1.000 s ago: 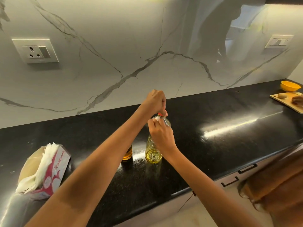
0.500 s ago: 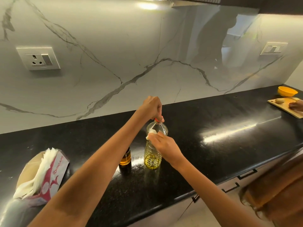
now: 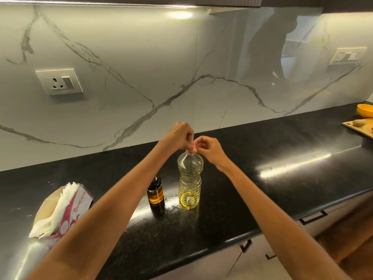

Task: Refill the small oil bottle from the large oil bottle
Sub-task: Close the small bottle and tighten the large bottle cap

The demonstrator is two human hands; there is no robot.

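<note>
- The large bottle (image 3: 190, 178) stands upright on the counter (image 3: 282, 168), just right of the small bottle (image 3: 155, 194).
- Left hand (image 3: 180, 136) pinches the red cap (image 3: 191, 148); right hand (image 3: 210, 149) is curled beside it, grip unclear.
- The thin ribbed plastic is probably light, soft and oily; better hold it at the ribbed middle.

The black surface (image 3: 232, 199) carries the large oil bottle (image 3: 189, 178), small oil bottle (image 3: 155, 194), tissue pack (image 3: 62, 211), cutting board (image 3: 359, 127) and orange bowl (image 3: 365, 110).

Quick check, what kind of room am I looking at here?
Most likely a home kitchen: a black stone counter with drawers below, a marble backsplash with a wall socket, two oil bottles, and a cutting board beside a yellow bowl at far right.
</note>
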